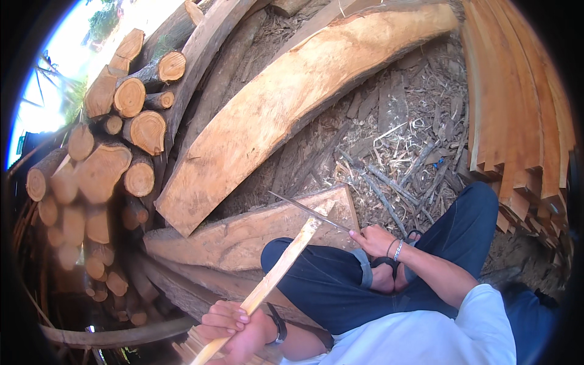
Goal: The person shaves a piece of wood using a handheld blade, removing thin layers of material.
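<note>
Presently: one pale stick point(277, 277), slanting past the left knee point(275, 250), far end over a board point(225, 244); left hand point(234, 328), wrapped around its near part; right hand point(372, 239), gripping a knife point(334, 224), blade across the far end. Hazard: cut knee, should excess pressure make the blade skid.

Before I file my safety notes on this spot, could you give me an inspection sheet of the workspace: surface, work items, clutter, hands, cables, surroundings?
Surface: littered ground; a wooden board lies beyond the person's knee.
Work items: a pale wood strip; a long blade crosses its far end in view, contact unclear.
Clutter: shavings, sticks and a small blue scrap.
Left hand: closed around the strip.
Right hand: holding the blade, handle hidden.
Cables: nothing seen.
Surroundings: piled logs left, stacked planks right, a large slab ahead.
</note>
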### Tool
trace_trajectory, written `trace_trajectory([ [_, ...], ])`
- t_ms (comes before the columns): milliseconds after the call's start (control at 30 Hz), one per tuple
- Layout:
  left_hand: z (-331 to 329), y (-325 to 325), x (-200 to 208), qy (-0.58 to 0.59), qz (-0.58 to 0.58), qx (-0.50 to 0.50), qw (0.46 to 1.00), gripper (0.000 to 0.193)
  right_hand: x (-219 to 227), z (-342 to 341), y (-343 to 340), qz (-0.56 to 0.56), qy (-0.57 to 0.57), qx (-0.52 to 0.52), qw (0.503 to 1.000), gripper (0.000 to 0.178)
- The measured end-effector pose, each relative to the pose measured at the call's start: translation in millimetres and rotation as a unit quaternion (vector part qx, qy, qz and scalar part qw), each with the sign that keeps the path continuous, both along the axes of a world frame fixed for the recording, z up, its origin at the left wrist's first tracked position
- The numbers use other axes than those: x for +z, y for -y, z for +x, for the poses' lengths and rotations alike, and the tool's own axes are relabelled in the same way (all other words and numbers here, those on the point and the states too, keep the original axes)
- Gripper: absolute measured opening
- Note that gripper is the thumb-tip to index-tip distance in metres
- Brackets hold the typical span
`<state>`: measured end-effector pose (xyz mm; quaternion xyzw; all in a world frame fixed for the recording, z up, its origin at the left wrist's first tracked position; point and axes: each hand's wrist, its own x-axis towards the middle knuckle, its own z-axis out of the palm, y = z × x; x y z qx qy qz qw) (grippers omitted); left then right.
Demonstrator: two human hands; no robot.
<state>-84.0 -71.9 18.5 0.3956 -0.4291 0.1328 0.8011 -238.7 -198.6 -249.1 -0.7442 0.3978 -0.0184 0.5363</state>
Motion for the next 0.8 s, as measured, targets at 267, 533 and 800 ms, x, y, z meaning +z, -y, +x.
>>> trace_trajectory([
  [267, 9, 10, 0, 0.022, 0.03, -0.076, 0.996, 0.063, -4, 5, 5, 0.029, -0.022, 0.002, 0.999, 0.072],
  [533, 12, 9, -13, -0.019, 0.018, -0.061, 0.998, 0.067, -26, 7, -2, 0.037, -0.002, -0.025, 0.999, 0.073],
  [800, 3, 7, -27, -0.037, 0.021, -0.017, 0.999, 0.067, 23, 9, -13, -0.004, 0.068, -0.016, 0.998, 0.077],
])
